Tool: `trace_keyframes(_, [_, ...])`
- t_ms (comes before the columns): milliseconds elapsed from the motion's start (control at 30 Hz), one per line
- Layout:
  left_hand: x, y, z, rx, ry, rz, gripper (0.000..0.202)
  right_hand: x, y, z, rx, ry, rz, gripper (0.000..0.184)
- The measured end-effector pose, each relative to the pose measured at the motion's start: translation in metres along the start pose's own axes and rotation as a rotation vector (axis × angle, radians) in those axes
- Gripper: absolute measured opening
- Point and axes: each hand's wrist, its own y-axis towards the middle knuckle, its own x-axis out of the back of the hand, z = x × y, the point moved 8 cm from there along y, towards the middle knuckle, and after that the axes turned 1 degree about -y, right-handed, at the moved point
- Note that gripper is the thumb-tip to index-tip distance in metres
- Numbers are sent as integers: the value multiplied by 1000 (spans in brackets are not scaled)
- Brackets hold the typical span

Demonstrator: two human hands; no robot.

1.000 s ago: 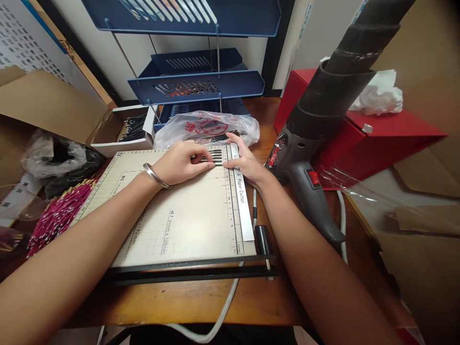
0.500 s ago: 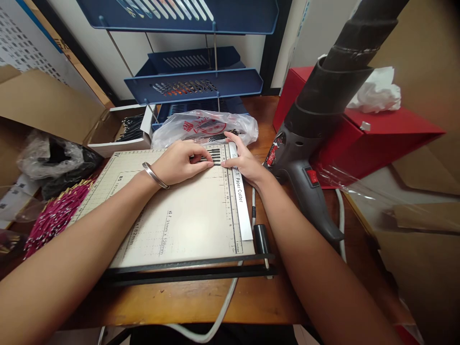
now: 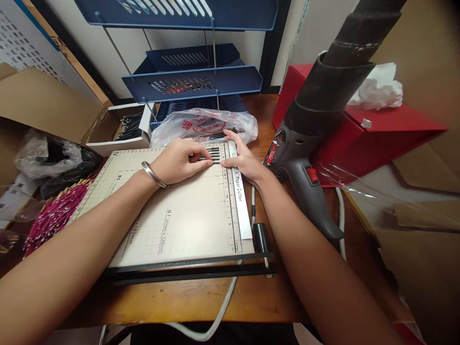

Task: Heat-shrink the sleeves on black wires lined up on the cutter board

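A cream paper cutter (image 3: 194,215) with printed rulers lies flat on the wooden desk. Several thin, short black pieces (image 3: 214,154) lie side by side near its far right corner; their kind I cannot make out. My left hand (image 3: 181,160), a silver bangle at its wrist, rests on the board with thumb and forefinger closed on the end of the nearest black piece. Opposite it, my right hand (image 3: 244,160) reaches over the white guide strip, its thumb tip at the right ends of the pieces. Its forefinger is stretched away from the thumb.
Behind the cutter are a plastic bag (image 3: 172,129) of black pieces and a blue tiered rack (image 3: 194,84). A heat gun (image 3: 302,143) stands right, before a red box (image 3: 388,129). Magenta thin pieces (image 3: 53,220) and a white box (image 3: 118,143) lie left.
The hands and the black pieces hold almost the same positions. The whole view has shifted very slightly.
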Motion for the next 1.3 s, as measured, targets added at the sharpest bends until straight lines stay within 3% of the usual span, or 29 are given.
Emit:
trace_keyframes(900, [-2,-1,6,29,-53,-3,24,-1,-1,6,-23,21,5,114])
trace_keyframes(1300, [-1,0,2,13,-18,6,25,-1,0,4,-16,18,1,108])
